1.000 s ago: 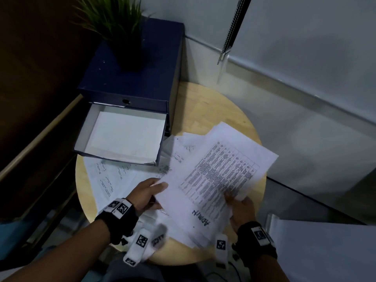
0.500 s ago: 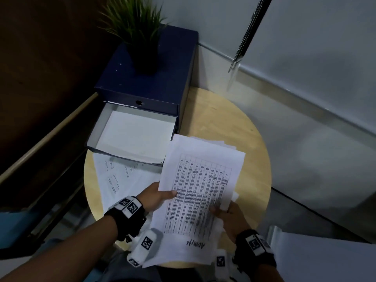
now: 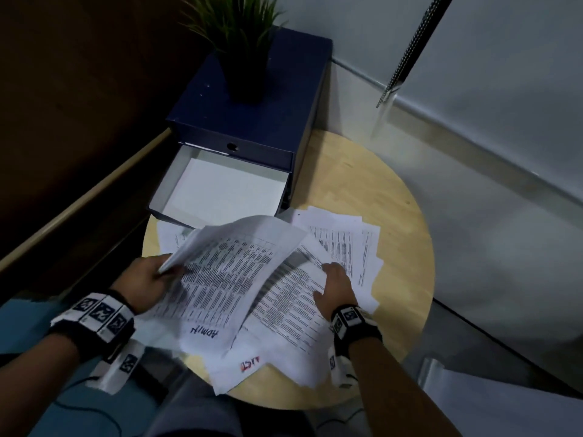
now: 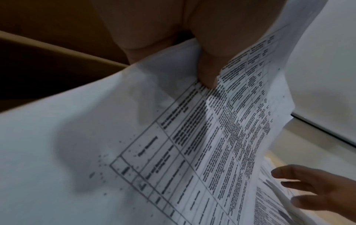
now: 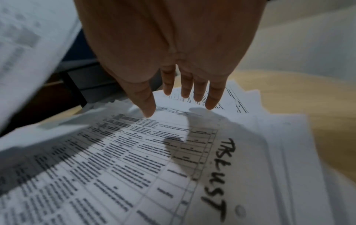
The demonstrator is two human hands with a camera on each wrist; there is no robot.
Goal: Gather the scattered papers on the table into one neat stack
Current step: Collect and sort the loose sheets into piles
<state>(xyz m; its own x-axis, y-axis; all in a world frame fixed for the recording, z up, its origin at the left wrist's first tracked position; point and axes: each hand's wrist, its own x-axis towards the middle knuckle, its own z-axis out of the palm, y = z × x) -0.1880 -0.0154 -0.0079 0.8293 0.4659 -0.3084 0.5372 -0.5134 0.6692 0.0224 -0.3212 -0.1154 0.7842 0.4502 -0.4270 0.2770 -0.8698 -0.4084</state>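
My left hand pinches the left edge of a bundle of printed sheets, topped by one marked "ADMIN", and lifts it off the round wooden table. In the left wrist view the thumb presses on the printed table of that bundle. My right hand hovers open just above the loose papers that lie spread on the table. The right wrist view shows its straight fingers over a sheet with handwritten letters. More sheets lie under the bundle at the left.
A dark blue drawer box stands at the table's back left, its lower drawer pulled out with white paper inside. A potted plant sits on top. A blind's bead chain hangs at the right. The table's right half is bare wood.
The left hand has lifted the "ADMIN" bundle up and to the left. The right hand let go of it and now hovers over the papers beneath.
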